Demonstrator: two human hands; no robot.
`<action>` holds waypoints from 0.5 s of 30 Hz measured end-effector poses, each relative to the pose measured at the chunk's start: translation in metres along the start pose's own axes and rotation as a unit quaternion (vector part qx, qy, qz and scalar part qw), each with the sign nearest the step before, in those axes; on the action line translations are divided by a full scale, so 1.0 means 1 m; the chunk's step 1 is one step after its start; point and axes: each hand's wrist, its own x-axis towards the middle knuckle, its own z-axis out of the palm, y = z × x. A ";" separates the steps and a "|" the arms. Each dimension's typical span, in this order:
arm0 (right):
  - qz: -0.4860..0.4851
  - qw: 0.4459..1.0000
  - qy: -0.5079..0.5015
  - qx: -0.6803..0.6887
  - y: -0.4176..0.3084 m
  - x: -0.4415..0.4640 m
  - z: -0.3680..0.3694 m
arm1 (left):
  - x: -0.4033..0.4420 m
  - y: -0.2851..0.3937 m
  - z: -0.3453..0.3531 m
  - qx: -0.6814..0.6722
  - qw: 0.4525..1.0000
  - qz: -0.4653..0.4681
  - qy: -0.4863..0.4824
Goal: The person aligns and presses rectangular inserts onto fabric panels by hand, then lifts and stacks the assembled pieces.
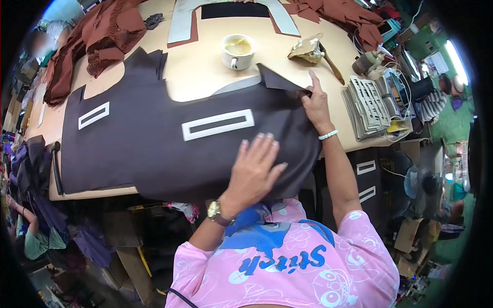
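Dark fabric pieces (154, 154) lie across the table and hang over its front edge. Two white rectangular frames rest on them, a smaller one (94, 115) at the left and a larger one (218, 124) in the middle. My left hand (255, 167) lies flat with fingers spread on the dark fabric, just below the larger frame. At the fabric's upper right corner, my right hand (317, 105) pinches the folded edge between thumb and fingers, its index finger stretched out.
A white cup (238, 51) and a brush (332, 64) beside a crumpled lump (307, 50) stand behind the fabric. Stacked cut cards (367, 108) sit at the right. Brown cloth (102, 36) lies back left. Another person's arm (23, 210) shows at far left.
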 end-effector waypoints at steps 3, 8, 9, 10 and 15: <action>-0.009 1.000 0.010 -0.011 0.016 0.013 -0.013 | -0.008 -0.028 -0.011 0.098 0.991 -0.084 0.022; -0.094 0.989 0.013 -0.113 0.027 0.040 -0.020 | -0.020 -0.059 -0.021 0.195 0.966 -0.168 0.010; -0.104 0.984 0.007 -0.147 0.029 0.043 -0.020 | -0.020 -0.060 -0.021 0.204 0.963 -0.173 0.012; -0.113 0.977 0.002 -0.182 0.030 0.045 -0.020 | -0.019 -0.060 -0.021 0.203 0.963 -0.174 0.010; -0.252 0.907 0.149 -0.302 0.001 0.052 -0.013 | -0.017 -0.053 -0.013 0.203 0.962 -0.184 0.016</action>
